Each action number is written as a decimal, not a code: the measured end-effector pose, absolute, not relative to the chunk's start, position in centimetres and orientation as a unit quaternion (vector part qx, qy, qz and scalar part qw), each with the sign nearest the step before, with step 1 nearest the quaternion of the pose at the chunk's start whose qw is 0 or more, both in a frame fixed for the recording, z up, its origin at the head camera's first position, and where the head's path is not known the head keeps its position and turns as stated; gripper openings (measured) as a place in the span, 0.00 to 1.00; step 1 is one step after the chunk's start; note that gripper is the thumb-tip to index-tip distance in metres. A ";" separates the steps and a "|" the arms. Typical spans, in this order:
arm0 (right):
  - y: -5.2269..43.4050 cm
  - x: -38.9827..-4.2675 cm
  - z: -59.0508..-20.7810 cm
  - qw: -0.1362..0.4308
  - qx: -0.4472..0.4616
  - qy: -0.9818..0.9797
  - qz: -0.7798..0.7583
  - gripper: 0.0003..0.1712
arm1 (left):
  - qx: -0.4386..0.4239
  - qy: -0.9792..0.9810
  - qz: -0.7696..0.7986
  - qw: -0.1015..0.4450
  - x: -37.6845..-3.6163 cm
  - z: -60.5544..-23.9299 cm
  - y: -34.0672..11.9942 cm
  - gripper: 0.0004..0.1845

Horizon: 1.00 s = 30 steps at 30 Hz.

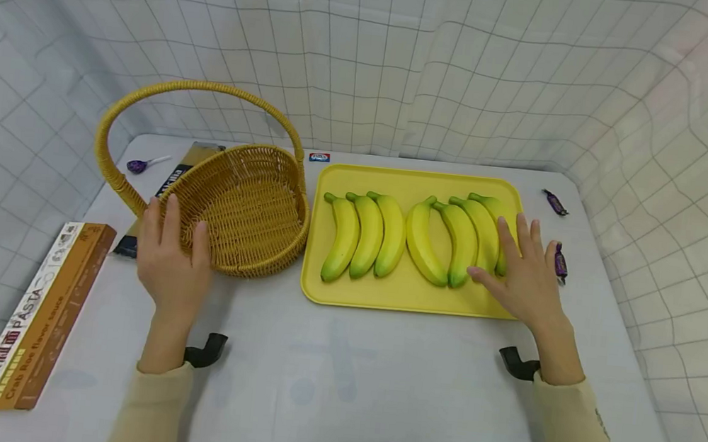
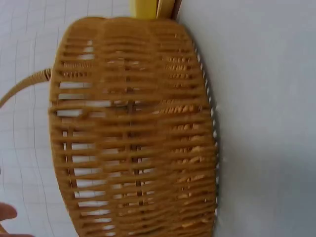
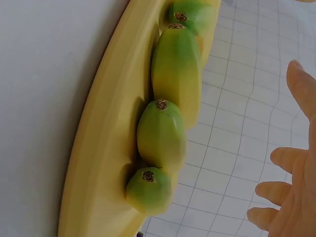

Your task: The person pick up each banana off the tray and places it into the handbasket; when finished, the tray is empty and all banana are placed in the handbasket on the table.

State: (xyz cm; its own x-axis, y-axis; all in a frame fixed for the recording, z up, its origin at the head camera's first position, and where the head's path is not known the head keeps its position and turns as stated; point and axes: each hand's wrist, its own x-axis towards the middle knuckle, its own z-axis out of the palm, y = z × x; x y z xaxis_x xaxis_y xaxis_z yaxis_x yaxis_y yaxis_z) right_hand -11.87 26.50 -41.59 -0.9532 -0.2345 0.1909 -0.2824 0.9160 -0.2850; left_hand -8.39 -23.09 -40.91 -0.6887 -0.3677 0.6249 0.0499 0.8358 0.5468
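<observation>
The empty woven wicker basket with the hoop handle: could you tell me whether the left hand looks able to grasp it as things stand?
Probably yes. The left hand already rests against the near rim of the woven wicker basket, fingers straight, with nothing between them.

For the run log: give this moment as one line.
left hand open, on basket rim | right hand open, over bananas | tray beside basket

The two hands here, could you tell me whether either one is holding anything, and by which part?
Neither grips anything. The left hand rests with straight fingers against the near rim of the wicker basket; the right hand lies flat over the rightmost bananas on the yellow tray.
</observation>
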 end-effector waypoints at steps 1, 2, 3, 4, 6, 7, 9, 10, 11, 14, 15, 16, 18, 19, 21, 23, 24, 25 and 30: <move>26.6 -11.8 -41.7 0.083 0.132 -0.975 0.160 0.55 | 0.107 -0.861 -0.280 0.410 -8.6 -40.8 -23.3 0.27; 26.7 -11.8 -41.8 0.091 0.132 -0.973 0.163 0.55 | 0.122 -0.844 -0.289 0.436 -8.8 -40.7 -23.6 0.26; 26.8 -11.8 -41.8 0.099 0.133 -0.972 0.167 0.55 | 0.140 -0.827 -0.296 0.456 -9.0 -40.6 -23.8 0.26; 27.0 -11.8 -42.0 0.108 0.134 -0.970 0.169 0.55 | 0.159 -0.812 -0.305 0.472 -9.2 -40.5 -24.1 0.25; 27.2 -11.9 -42.1 0.125 0.136 -0.968 0.172 0.54 | 0.192 -0.787 -0.324 0.489 -9.7 -40.2 -24.8 0.25; 27.4 -11.9 -42.1 0.131 0.136 -0.966 0.174 0.54 | 0.208 -0.778 -0.334 0.490 -10.0 -40.1 -25.1 0.25; 27.6 -12.0 -42.3 0.139 0.135 -0.964 0.181 0.54 | 0.233 -0.765 -0.353 0.485 -10.5 -40.0 -25.8 0.26; 27.7 -12.1 -42.3 0.142 0.133 -0.963 0.187 0.54 | 0.240 -0.764 -0.361 0.478 -10.7 -40.0 -26.1 0.27; 27.8 -12.3 -42.4 0.144 0.132 -0.961 0.195 0.54 | 0.244 -0.763 -0.370 0.470 -10.9 -40.0 -26.4 0.28; 28.1 -12.7 -42.6 0.156 0.125 -0.952 0.231 0.52 | 0.246 -0.759 -0.401 0.450 -11.6 -40.1 -27.3 0.28; 28.2 -12.9 -42.7 0.161 0.122 -0.948 0.246 0.52 | 0.244 -0.758 -0.413 0.442 -11.8 -40.2 -27.6 0.28; 28.3 -13.1 -42.8 0.164 0.117 -0.944 0.262 0.52 | 0.240 -0.756 -0.426 0.435 -12.0 -40.4 -27.8 0.28; 28.5 -13.4 -43.0 0.172 0.104 -0.935 0.292 0.51 | 0.239 -0.745 -0.456 0.424 -12.5 -40.7 -28.2 0.26; 28.6 -13.6 -43.2 0.175 0.095 -0.931 0.307 0.51 | 0.238 -0.737 -0.472 0.421 -12.7 -40.8 -28.3 0.26; 28.8 -13.8 -43.4 0.177 0.077 -0.922 0.336 0.51 | 0.242 -0.721 -0.497 0.418 -13.0 -41.2 -28.5 0.23; 29.0 -14.0 -43.6 0.175 0.057 -0.915 0.360 0.51 | 0.249 -0.705 -0.510 0.424 -13.3 -41.5 -28.6 0.20; 29.1 -14.1 -43.8 0.172 0.046 -0.912 0.370 0.51 | 0.254 -0.701 -0.511 0.429 -13.4 -41.6 -28.6 0.19; 29.2 -14.2 -43.9 0.166 0.034 -0.909 0.380 0.51 | 0.258 -0.697 -0.510 0.433 -13.4 -41.7 -28.5 0.18; 29.6 -14.8 -44.4 0.127 -0.011 -0.894 0.429 0.50 | 0.275 -0.695 -0.492 0.446 -13.3 -41.1 -27.8 0.16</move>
State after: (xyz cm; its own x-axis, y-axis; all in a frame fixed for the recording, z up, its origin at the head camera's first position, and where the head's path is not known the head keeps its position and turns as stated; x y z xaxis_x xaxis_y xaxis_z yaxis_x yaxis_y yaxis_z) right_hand -14.75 29.60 -44.42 -0.9675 0.1287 0.2175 -0.0890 0.6323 -0.7696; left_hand -13.30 -27.80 -41.13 -0.4497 -0.8221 0.3492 0.0568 0.3638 0.9297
